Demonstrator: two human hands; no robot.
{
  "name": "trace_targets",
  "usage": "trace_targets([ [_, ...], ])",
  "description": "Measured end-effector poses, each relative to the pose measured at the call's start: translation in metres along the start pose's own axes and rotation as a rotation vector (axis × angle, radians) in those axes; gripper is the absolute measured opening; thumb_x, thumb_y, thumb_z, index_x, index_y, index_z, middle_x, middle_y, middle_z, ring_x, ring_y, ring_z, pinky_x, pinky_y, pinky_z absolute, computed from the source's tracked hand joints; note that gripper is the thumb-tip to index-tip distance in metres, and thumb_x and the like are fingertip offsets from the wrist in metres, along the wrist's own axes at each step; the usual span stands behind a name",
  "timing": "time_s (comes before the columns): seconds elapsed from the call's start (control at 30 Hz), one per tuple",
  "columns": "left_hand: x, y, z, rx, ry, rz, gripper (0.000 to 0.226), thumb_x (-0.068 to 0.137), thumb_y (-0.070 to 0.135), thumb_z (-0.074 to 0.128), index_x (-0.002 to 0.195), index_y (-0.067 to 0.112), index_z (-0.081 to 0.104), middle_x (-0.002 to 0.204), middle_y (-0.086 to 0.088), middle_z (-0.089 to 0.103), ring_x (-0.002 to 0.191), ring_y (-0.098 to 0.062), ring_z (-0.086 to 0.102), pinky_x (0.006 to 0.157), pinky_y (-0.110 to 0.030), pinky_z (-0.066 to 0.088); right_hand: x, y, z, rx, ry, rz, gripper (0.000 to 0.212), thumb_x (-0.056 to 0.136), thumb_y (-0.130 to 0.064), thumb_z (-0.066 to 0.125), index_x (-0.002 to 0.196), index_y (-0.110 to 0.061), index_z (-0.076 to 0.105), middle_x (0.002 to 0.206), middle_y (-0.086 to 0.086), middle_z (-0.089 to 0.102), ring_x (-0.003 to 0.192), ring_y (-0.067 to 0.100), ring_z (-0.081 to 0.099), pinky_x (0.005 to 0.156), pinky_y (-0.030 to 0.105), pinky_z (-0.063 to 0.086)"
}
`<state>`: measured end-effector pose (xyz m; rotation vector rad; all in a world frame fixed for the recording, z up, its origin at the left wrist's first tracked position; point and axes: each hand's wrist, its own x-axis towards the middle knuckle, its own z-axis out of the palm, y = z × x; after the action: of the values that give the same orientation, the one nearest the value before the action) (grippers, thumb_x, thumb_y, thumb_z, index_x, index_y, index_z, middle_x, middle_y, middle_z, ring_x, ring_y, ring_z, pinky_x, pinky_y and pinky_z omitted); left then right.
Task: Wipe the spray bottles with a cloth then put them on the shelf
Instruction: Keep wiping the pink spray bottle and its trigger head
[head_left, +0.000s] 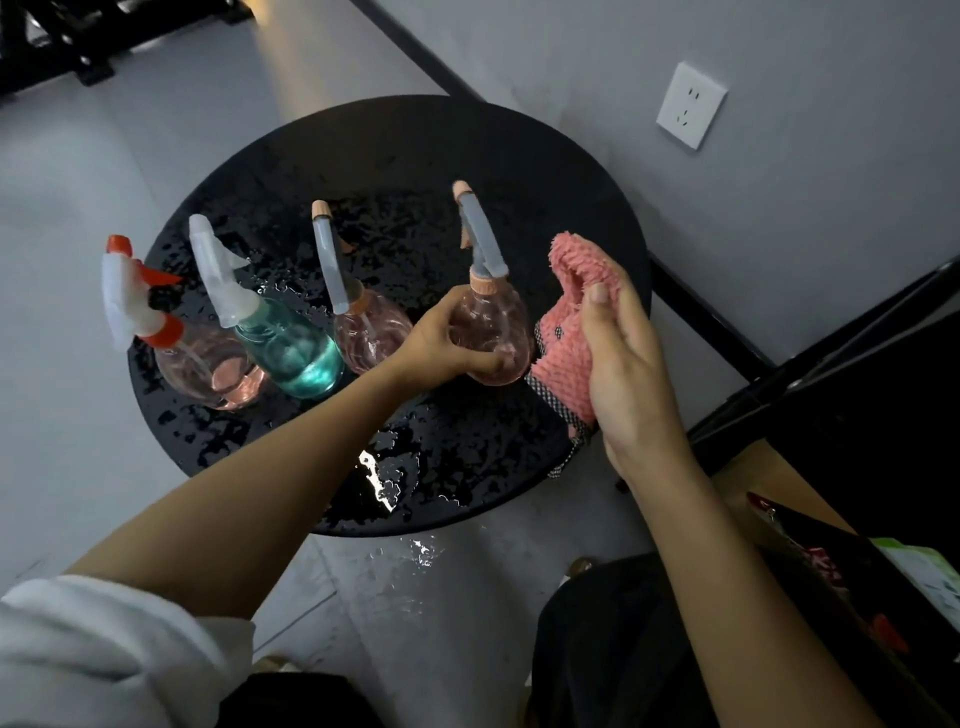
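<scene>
Left hand (441, 343) grasps the rightmost pink bottle (491, 332) over the round table (415, 156). Right hand (631, 364) clutches the cloth (569, 332) just beside it. Three other bottles (291, 343) stand at left.

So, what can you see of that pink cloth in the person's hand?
The pink cloth looks like soft, ridged microfibre, edged with black-and-white checked trim that trails off below. It is bunched and held upright in the right hand, whose thumb presses on it. It hangs over the right side of the wet black table, close beside the round pink bottle; contact there is unclear.
</scene>
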<state>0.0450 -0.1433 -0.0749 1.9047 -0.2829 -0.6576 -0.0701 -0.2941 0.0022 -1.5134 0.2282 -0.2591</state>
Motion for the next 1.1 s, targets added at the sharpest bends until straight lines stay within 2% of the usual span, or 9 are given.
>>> trace_targets([
  [0.2,-0.034,0.02,-0.002,-0.412,-0.019,-0.041,0.081,0.055,0.031,0.088,0.126,0.028,0.05,0.122,-0.017,0.064,0.11,-0.039,0.065,0.089,-0.059,0.054,-0.006,-0.013,0.005,-0.01,-0.037,-0.074,0.032,0.101,-0.03,0.034,0.132,-0.034,0.046,0.134,-0.014,0.054,0.131,0.001,0.047,0.115,0.037,0.034],
  [0.27,-0.049,0.025,-0.003,-0.503,-0.05,-0.038,0.084,0.059,0.031,0.09,0.132,0.027,0.048,0.12,-0.013,0.067,0.106,-0.037,0.067,0.091,-0.059,0.053,-0.011,-0.022,0.006,-0.027,-0.065,-0.119,0.032,0.104,-0.026,0.032,0.132,-0.035,0.044,0.138,-0.013,0.051,0.132,0.001,0.045,0.116,0.034,0.033],
  [0.37,-0.081,0.042,-0.004,-0.575,-0.073,0.0,0.053,0.077,0.028,0.073,0.124,0.034,0.05,0.106,0.002,0.075,0.096,-0.023,0.073,0.083,-0.046,0.059,-0.021,-0.039,0.009,-0.115,-0.108,-0.217,0.038,0.104,-0.022,0.03,0.142,-0.025,0.037,0.151,-0.003,0.04,0.139,0.004,0.036,0.117,0.028,0.03],
  [0.53,-0.139,0.07,0.001,-0.539,-0.071,0.058,0.088,0.066,0.066,0.075,0.14,0.03,0.043,0.132,-0.006,0.063,0.116,-0.026,0.065,0.09,-0.049,0.056,-0.044,-0.07,0.043,-0.278,-0.233,-0.33,0.047,0.103,-0.034,0.03,0.15,-0.025,0.027,0.159,-0.003,0.027,0.147,0.012,0.024,0.117,0.043,0.029],
  [0.63,-0.167,0.083,-0.001,-0.567,-0.009,0.074,0.052,0.09,0.056,0.049,0.133,0.028,0.054,0.13,-0.007,0.063,0.119,-0.026,0.061,0.095,-0.063,0.049,-0.058,-0.084,0.064,-0.446,-0.197,-0.407,0.067,0.097,-0.058,0.023,0.154,-0.021,0.018,0.162,-0.003,0.018,0.15,0.008,0.01,0.12,0.05,0.019],
  [0.7,-0.185,0.088,-0.005,-0.633,0.023,0.068,0.04,0.091,0.052,0.041,0.114,0.033,0.067,0.121,-0.008,0.065,0.115,-0.03,0.056,0.102,-0.069,0.034,-0.068,-0.097,0.073,-0.424,-0.164,-0.428,0.066,0.097,-0.052,0.026,0.152,-0.014,0.022,0.161,-0.001,0.019,0.15,0.008,0.008,0.12,0.048,0.016],
  [0.83,-0.216,0.096,-0.014,-0.693,0.083,0.103,0.037,0.093,0.054,0.043,0.112,0.035,0.068,0.123,-0.011,0.067,0.12,-0.033,0.061,0.094,-0.06,0.049,-0.091,-0.112,0.086,-0.537,-0.177,-0.508,0.05,0.098,-0.03,0.025,0.139,-0.013,0.047,0.159,0.0,0.026,0.15,0.011,0.007,0.121,0.039,0.018],
  [0.97,-0.24,0.103,-0.017,-0.669,0.128,0.156,0.038,0.092,0.053,0.044,0.117,0.033,0.065,0.118,-0.003,0.071,0.107,-0.02,0.069,0.075,-0.037,0.061,-0.125,-0.114,0.094,-0.739,-0.233,-0.545,0.052,0.1,-0.033,0.021,0.152,-0.03,0.026,0.162,-0.017,0.009,0.15,0.008,-0.008,0.121,0.053,0.011],
  [1.1,-0.252,0.104,-0.023,-0.615,0.223,0.211,0.046,0.099,0.048,0.045,0.131,0.018,0.057,0.129,-0.006,0.066,0.122,-0.022,0.062,0.096,-0.038,0.052,-0.166,-0.117,0.102,-0.926,-0.186,-0.616,0.054,0.103,-0.033,0.021,0.155,-0.031,0.008,0.163,-0.014,-0.003,0.15,0.014,-0.009,0.118,0.052,0.019],
])
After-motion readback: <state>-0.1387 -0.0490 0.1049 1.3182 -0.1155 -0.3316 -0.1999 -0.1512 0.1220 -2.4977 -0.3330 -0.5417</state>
